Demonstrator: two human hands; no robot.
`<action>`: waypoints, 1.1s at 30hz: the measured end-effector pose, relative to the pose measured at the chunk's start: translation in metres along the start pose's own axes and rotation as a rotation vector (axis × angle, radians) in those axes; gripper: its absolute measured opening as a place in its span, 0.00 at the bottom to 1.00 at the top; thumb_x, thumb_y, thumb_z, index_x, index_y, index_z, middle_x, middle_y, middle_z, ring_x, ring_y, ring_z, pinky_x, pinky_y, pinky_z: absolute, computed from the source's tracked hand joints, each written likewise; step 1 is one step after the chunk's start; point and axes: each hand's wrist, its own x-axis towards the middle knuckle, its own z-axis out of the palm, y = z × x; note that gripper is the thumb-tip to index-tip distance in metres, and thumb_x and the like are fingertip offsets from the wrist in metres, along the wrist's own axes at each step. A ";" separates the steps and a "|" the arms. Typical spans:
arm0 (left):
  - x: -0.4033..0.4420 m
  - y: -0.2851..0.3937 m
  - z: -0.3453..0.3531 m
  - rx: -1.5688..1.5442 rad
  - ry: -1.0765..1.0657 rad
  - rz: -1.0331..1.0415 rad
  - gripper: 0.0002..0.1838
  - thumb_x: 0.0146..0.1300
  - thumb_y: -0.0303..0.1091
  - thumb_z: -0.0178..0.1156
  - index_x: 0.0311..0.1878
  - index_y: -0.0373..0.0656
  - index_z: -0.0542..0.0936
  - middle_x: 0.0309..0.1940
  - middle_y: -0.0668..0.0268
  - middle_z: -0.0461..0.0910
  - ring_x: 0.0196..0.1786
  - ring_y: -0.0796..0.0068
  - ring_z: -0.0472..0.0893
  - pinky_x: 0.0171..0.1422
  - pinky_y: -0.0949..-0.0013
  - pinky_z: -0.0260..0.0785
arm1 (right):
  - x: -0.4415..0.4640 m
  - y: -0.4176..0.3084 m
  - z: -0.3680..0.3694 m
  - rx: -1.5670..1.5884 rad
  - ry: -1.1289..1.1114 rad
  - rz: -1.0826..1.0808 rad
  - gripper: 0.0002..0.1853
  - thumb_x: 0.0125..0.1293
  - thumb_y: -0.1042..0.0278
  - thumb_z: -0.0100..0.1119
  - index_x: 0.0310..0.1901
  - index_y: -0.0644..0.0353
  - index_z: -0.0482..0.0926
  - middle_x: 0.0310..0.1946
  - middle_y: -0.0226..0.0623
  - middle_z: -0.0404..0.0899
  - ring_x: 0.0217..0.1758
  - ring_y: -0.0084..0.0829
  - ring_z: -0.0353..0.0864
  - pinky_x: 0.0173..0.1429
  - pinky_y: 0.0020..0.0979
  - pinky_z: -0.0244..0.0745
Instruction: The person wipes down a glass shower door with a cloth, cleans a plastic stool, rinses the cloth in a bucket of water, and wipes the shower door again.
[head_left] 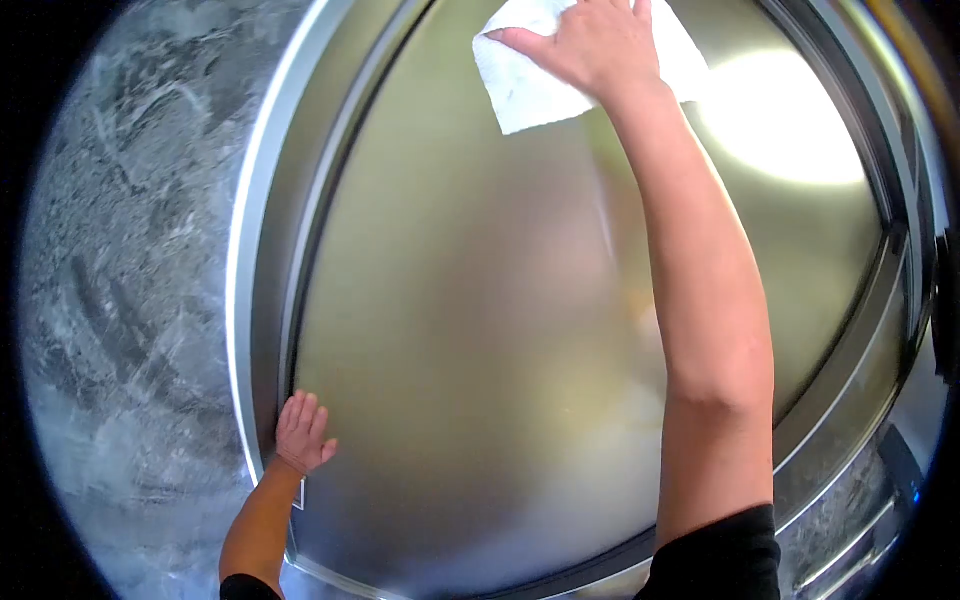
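My right hand [602, 42] lies spread on a white cloth [520, 88] near the top of the view, pressing it against a large shiny metal panel [480, 300]. The thumb points left and the other fingertips run up towards the frame's top edge. Lower left, my left hand [305, 432] rests on the panel's left edge beside the dark seam, its fingers pointing up and the thumb out to the right; nothing shows in it. The panel carries a blurred reflection in the middle and a bright glare at the upper right.
A metal frame [250, 200] curves round the panel's left side. Beyond it is a mottled grey surface [130, 280]. At the right, another frame strip [840, 390] runs down towards the lower edge. A dark object [943, 305] stands at the far right.
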 end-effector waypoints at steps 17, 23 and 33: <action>0.022 0.023 -0.069 -0.121 -0.087 -0.106 0.23 0.48 0.39 0.57 0.48 0.40 0.71 0.54 0.53 0.67 0.59 0.51 0.65 0.63 0.51 0.56 | -0.189 -0.252 0.022 0.595 -0.234 -0.215 0.45 0.52 0.43 0.52 0.59 0.79 0.57 0.56 0.53 0.62 0.61 0.53 0.58 0.69 0.51 0.43; 0.070 0.024 -0.148 -0.147 0.179 -0.073 0.16 0.44 0.30 0.56 0.40 0.46 0.74 0.39 0.63 0.72 0.46 0.61 0.72 0.52 0.55 0.61 | -0.254 -0.293 -0.009 0.432 -0.465 -0.487 0.47 0.52 0.40 0.51 0.63 0.73 0.52 0.65 0.50 0.52 0.69 0.51 0.46 0.72 0.47 0.40; 0.238 -0.024 -0.188 0.497 -0.073 0.134 0.16 0.51 0.35 0.55 0.45 0.47 0.76 0.53 0.66 0.70 0.65 0.66 0.60 0.70 0.51 0.43 | -0.156 -0.159 0.013 0.586 -0.188 -0.293 0.41 0.47 0.44 0.58 0.62 0.58 0.60 0.54 0.43 0.66 0.63 0.42 0.58 0.72 0.48 0.34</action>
